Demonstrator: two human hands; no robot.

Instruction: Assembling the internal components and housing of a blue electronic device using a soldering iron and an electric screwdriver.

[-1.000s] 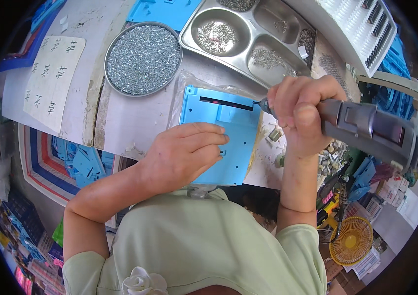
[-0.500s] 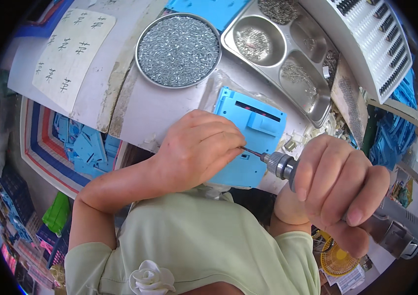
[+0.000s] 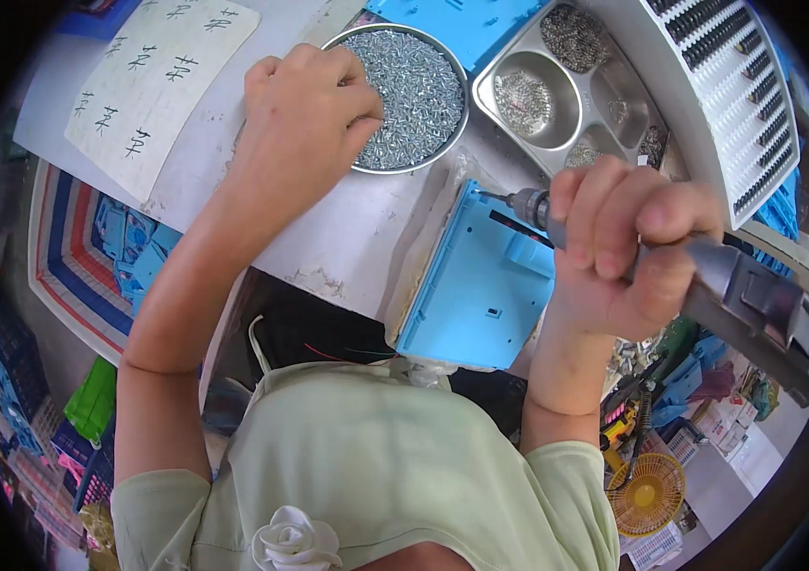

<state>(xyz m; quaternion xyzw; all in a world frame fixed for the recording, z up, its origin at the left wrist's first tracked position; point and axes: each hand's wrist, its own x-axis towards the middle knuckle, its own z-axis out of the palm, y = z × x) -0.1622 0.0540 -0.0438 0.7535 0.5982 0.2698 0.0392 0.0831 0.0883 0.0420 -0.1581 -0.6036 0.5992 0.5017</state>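
Note:
My left hand (image 3: 304, 133) reaches over the left rim of a round metal bowl (image 3: 464, 114) heaped with small silver screws (image 3: 409, 95). Its fingers are curled and pinched together against the pile; what sits between the fingertips is hidden. Wrapped around a grey electric screwdriver (image 3: 728, 285) is my right hand (image 3: 623, 238). The screwdriver's bit points left and comes down at the top left corner of a light blue plastic panel (image 3: 471, 276), which has a dark slot and a raised block. The panel lies at the table's near edge, partly covered by my right hand.
Right of the bowl stands a steel compartment tray (image 3: 490, 81) with small metal parts. A white rack (image 3: 709, 105) with rows of black pieces is at the far right. Another blue panel (image 3: 466, 24) lies behind the bowl. A striped bag (image 3: 52, 247) of blue parts stands left.
My left hand has left the blue panel and gone up and left to the screw bowl. The screwdriver in my right hand has moved up to the panel's top left corner.

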